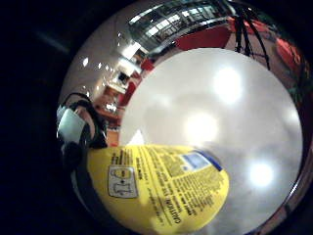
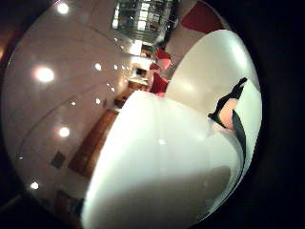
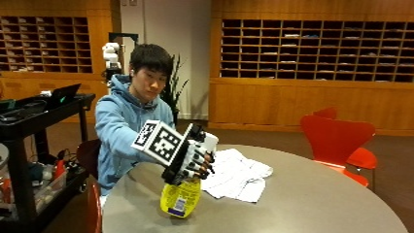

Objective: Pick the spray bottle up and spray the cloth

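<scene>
My gloved right hand [image 3: 191, 164] grips the white head and neck of a spray bottle [image 3: 181, 196] with a yellow label. The bottle is tilted and sits low near the table's near left edge; I cannot tell whether its base touches the table. The yellow label [image 1: 156, 188] fills part of the little finger side view, and the bottle's white upper part [image 2: 162, 167] fills the thumb side view. A crumpled white cloth [image 3: 236, 175] lies on the round grey table [image 3: 310, 199], just right of and behind the bottle.
A red chair [image 3: 339, 138] stands at the table's far right. A black cart [image 3: 35, 145] with gear stands to the left. The person sits behind the table's left side, in a blue hoodie [image 3: 123, 126].
</scene>
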`<state>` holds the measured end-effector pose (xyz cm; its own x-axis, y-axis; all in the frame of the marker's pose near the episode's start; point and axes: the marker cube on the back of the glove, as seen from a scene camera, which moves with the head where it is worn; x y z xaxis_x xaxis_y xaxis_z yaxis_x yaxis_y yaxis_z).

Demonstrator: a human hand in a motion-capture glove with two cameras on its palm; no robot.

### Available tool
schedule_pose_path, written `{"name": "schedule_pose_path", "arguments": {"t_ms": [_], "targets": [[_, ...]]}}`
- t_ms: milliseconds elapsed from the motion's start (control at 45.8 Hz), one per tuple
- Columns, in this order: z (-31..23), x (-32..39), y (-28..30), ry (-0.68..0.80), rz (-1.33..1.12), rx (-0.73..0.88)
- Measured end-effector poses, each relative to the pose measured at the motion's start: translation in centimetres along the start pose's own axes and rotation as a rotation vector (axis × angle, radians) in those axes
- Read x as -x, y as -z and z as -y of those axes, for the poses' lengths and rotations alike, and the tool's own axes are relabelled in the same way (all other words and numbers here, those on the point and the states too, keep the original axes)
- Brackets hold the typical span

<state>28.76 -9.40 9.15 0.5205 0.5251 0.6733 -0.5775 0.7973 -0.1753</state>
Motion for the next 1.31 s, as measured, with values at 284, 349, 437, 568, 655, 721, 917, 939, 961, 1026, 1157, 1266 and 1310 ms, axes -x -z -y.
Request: {"name": "schedule_pose_path", "arguments": {"t_ms": [284,349,437,568,655,721,917,939,961,1026,1157,1266,1310], "targets": [[-2.2,9.0,-3.2,0.204,-0.572,0.389],[-2.9,10.6,-4.1,0.237,-0.724,0.452],[-5.0,12.9,-6.1,0.281,-0.933,0.55],[-8.0,14.7,-9.0,0.332,-1.186,0.64],[-9.7,15.0,-11.1,0.356,-1.327,0.651],[-10.6,14.8,-12.3,0.354,-1.395,0.671],[-11.9,13.4,-14.7,0.336,-1.445,0.746],[-12.0,13.2,-14.9,0.327,-1.451,0.746],[-11.9,13.0,-15.0,0.322,-1.457,0.747],[-11.9,12.6,-15.3,0.32,-1.46,0.754],[-11.7,12.4,-15.0,0.315,-1.462,0.753],[-11.3,12.9,-14.0,0.331,-1.459,0.736],[-11.3,13.5,-13.6,0.349,-1.431,0.733]]}}
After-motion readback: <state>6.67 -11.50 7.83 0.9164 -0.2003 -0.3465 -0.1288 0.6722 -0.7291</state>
